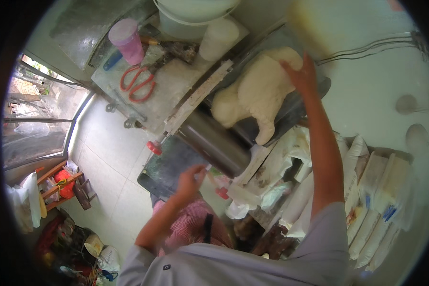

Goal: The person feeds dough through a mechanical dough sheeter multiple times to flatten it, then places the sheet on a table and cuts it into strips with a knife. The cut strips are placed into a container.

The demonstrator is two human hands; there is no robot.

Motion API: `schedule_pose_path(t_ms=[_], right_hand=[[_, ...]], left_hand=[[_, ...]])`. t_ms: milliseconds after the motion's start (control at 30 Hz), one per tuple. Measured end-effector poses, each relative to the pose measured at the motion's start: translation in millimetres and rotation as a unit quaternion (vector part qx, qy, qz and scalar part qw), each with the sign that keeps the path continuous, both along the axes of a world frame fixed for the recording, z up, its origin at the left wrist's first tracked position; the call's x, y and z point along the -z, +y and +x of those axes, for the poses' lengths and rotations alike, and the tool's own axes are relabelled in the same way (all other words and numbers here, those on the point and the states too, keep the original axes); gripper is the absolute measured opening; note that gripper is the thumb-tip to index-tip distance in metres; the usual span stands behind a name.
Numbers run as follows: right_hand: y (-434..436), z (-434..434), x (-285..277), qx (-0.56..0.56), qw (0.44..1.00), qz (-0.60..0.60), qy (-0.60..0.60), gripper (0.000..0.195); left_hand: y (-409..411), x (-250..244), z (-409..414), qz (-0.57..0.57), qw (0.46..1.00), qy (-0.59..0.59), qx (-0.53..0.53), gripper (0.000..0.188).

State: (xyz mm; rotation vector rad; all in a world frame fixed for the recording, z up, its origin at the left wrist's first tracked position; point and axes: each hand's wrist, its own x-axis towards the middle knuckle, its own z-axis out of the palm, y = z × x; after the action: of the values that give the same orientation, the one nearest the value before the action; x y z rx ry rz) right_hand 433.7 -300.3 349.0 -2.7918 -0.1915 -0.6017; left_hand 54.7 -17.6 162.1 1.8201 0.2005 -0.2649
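A large mass of pale dough (pixel 264 85) lies in the dark metal hopper (pixel 289 114) of a dough roller machine, one lobe hanging toward the roller. My right hand (pixel 302 77) is at the dough's far right edge, thumb and fingers spread against it. Nearer to me runs the smooth steel roller (pixel 214 143), set between whitish side frames. My left hand (pixel 191 182) is in front of the roller, above the dark outfeed tray (pixel 171 164), with its fingers curled. Something small and pale shows by those fingertips; whether I hold it cannot be made out.
Red-handled scissors (pixel 137 84), a pink lidded cup (pixel 127 41) and a white container (pixel 218 39) stand on the floury worktop at left. A white bucket (pixel 196 18) is behind. Red knobs (pixel 154 147) stick out from the machine. Stacked white sacks (pixel 371 214) fill the right side.
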Motion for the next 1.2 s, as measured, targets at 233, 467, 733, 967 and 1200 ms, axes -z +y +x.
schedule_pose_path(t_ms=[233,467,733,967,1200], right_hand=[[11,2,33,0.042,0.978,0.068,0.194,0.078],[51,-92,97,-0.01,0.999,-0.035,0.026,0.051],[76,-114,112,-0.026,0.999,0.003,0.042,0.053],[86,-163,79,-0.074,0.979,0.127,0.14,0.074],[136,-329,61,-0.114,0.899,0.353,0.233,0.063]], left_hand=[[17,130,23,-0.417,0.841,0.314,-0.143,0.044],[-1,155,60,-0.618,0.695,0.295,-0.22,0.048],[-30,196,102,-0.532,0.837,0.056,-0.117,0.047],[-49,206,118,-0.69,0.716,0.01,-0.103,0.047],[-43,204,119,-0.75,0.651,-0.001,-0.116,0.048]])
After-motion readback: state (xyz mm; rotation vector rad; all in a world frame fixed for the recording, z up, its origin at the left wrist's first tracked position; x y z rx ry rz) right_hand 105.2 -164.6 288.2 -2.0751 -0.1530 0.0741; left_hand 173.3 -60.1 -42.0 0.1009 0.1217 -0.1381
